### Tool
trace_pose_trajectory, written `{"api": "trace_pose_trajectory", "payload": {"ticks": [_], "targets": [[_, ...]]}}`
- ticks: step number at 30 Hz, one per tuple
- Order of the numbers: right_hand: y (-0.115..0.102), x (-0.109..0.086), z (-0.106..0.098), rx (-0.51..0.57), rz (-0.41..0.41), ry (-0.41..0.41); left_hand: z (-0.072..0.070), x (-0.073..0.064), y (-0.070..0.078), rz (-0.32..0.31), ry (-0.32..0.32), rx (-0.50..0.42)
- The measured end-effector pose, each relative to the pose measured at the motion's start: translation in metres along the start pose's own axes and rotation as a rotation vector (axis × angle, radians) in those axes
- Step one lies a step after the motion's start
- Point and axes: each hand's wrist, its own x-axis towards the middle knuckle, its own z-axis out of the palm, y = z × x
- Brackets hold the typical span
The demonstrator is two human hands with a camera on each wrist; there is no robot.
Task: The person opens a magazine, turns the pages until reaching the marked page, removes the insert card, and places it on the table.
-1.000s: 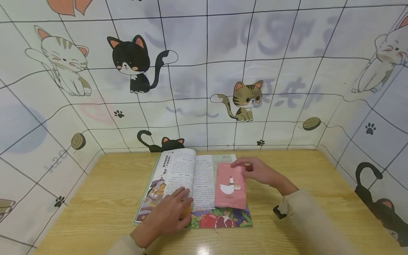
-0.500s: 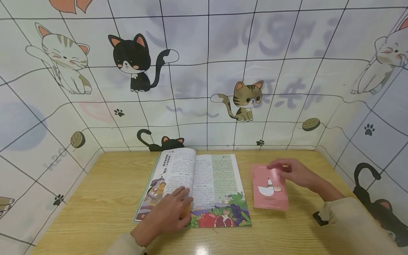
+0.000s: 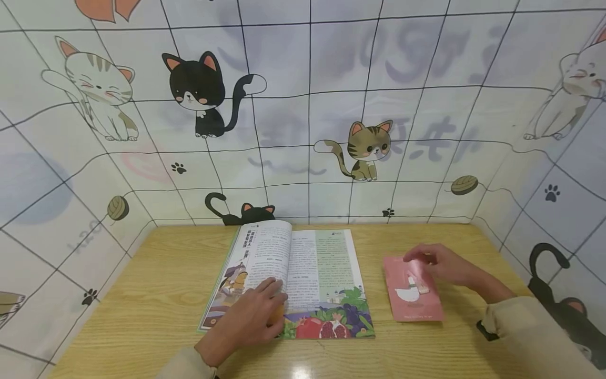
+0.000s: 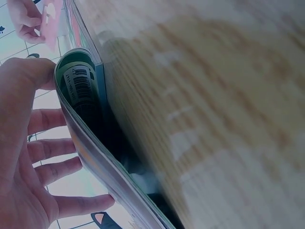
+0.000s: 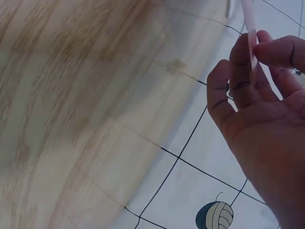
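An open magazine (image 3: 301, 268) lies on the wooden table, its left-hand pages bulging upward. My left hand (image 3: 251, 316) rests on the lower middle of the spread, near the fold. Seen from the left wrist, the left fingers (image 4: 50, 150) are spread and touch the curved magazine pages (image 4: 81, 114). To the right of the magazine, my right hand (image 3: 442, 266) pinches a thin pink card (image 3: 412, 308) with a white goose on it by its top edge. The right wrist view shows the card (image 5: 252, 52) edge-on between thumb and fingers. Whether its lower edge touches the table cannot be told.
The wooden table (image 3: 156, 295) meets a tiled-pattern cloth wall (image 3: 284, 184) printed with cartoon cats at the back and on both sides. Bare tabletop shows left of the magazine and between it and the card.
My right hand has carried the pink card off the magazine's right page to the right, then slightly nearer, tilting it a little. The left hand has stayed on the magazine.
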Motion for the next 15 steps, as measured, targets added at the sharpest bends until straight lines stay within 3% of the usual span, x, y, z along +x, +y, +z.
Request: {"api": "trace_pose_trajectory", "payload": {"ticks": [6,15], "targets": [[0.003,0.001,0.011,-0.133,0.046,-0.004,0.0,-0.001,0.0,-0.007,-0.005,0.001],[0.006,0.001,0.024,-0.214,0.063,-0.016,0.0,-0.003,0.0,-0.014,-0.021,0.002]]}}
